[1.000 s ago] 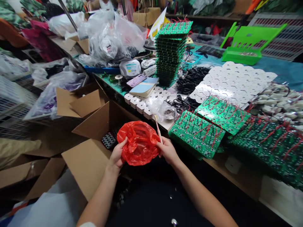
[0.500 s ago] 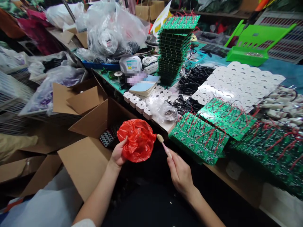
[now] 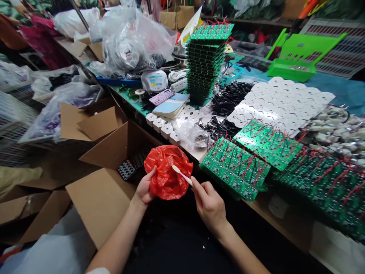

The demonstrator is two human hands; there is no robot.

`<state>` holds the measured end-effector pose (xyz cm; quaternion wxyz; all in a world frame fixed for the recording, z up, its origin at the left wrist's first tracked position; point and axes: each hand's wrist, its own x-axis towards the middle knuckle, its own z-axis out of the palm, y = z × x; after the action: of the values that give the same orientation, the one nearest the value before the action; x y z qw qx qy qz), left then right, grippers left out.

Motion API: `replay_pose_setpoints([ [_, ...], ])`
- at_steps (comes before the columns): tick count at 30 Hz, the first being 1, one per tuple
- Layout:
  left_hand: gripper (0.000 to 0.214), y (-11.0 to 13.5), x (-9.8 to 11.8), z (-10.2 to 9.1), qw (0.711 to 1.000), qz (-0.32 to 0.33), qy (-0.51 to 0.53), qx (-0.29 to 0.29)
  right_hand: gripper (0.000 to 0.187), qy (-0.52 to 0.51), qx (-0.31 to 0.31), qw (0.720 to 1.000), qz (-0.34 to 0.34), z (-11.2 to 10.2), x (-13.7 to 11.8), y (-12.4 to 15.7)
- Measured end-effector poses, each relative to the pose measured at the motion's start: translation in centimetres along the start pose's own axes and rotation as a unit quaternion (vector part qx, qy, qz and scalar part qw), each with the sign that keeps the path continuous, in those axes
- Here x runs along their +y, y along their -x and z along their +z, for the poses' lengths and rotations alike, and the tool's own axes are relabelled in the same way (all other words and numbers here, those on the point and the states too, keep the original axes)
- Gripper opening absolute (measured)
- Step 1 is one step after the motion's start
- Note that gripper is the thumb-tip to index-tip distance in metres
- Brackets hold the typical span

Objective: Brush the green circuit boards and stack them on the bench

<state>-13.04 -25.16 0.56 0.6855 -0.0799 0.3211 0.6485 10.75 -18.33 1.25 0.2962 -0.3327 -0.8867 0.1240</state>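
Note:
My left hand (image 3: 145, 189) grips the lower left edge of a crumpled red plastic bag (image 3: 167, 171), held up in front of me below the table edge. My right hand (image 3: 208, 205) pinches the handle of a small pale brush (image 3: 180, 173), shaped like a toothbrush. The brush head lies over the middle of the red bag. Just right of the bag, panels of green circuit boards (image 3: 235, 167) with red wires lie along the table edge.
An open cardboard box (image 3: 105, 190) with dark parts inside stands to my left. A tall stack of green boards (image 3: 205, 61), white hexagonal sheets (image 3: 282, 102), black wires (image 3: 228, 95), a phone, notebooks and plastic bags crowd the table. A green plastic bin (image 3: 296, 53) stands far right.
My right hand let go of the bag's edge, drew back, then swung the brush left so its head now rests over the bag. The left hand kept its hold.

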Motion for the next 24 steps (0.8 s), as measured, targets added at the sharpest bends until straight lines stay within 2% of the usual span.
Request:
replay_pose_setpoints([
  [5,0.045,0.5,-0.3,0.6,1.000,0.001,-0.006,-0.011,0.062,0.101,0.012,0.994,-0.027,-1.0,-0.1,0.2],
  [9,0.047,0.9,-0.5,1.0,1.000,-0.002,-0.003,-0.031,0.069,0.144,0.027,0.989,-0.034,-2.9,-0.8,0.7],
  [13,0.051,1.3,-0.5,2.0,0.999,-0.007,0.002,-0.040,0.061,0.081,0.050,0.995,0.024,-6.2,-1.2,1.9],
  [17,0.050,0.9,-1.2,3.7,0.998,-0.001,0.014,-0.062,0.047,-0.004,0.049,0.996,0.076,-10.8,-0.3,2.1],
  [21,0.047,-1.0,-2.9,5.7,0.995,0.012,0.032,-0.098,0.043,0.075,0.056,0.995,0.024,-14.9,1.4,0.4],
  [24,0.047,-2.5,-4.1,6.7,0.992,0.005,0.045,-0.119,0.037,0.146,0.018,0.988,-0.043,-15.9,2.0,-1.6],
])
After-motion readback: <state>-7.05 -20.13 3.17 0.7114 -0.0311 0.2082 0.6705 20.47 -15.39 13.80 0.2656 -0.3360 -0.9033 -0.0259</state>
